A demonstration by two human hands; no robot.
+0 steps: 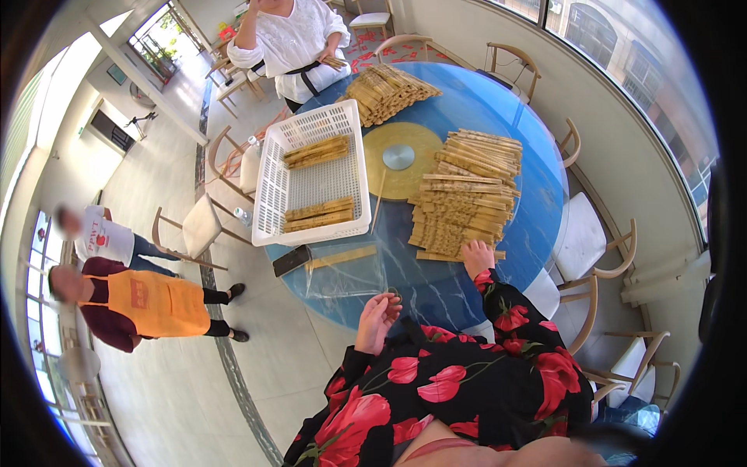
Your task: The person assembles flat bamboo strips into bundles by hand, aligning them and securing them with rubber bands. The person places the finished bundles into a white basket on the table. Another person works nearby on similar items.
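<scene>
A large pile of flat, yellow-brown patterned sticks point(467, 194) lies on the right side of the round blue table point(537, 163). My right hand point(478, 258) is at the near edge of this pile, its fingers bent over one stick point(440, 255) that lies crosswise there. Just off the table's front edge, my left hand point(378, 321) is raised with curled fingers. Between its fingertips is a thin dark loop point(396, 294) that looks like a rubber band. To its upper left, a clear plastic bag point(346, 282) lies flat, with a yellow strip point(340, 257) on it.
A white perforated basket point(267, 187) holds two groups of sticks. Another stick pile point(393, 92) is at the far side, near a person in white point(292, 39) holding some. A black phone-like object point(291, 261) lies at the left edge. Chairs point(583, 233) ring the table; two people stand left.
</scene>
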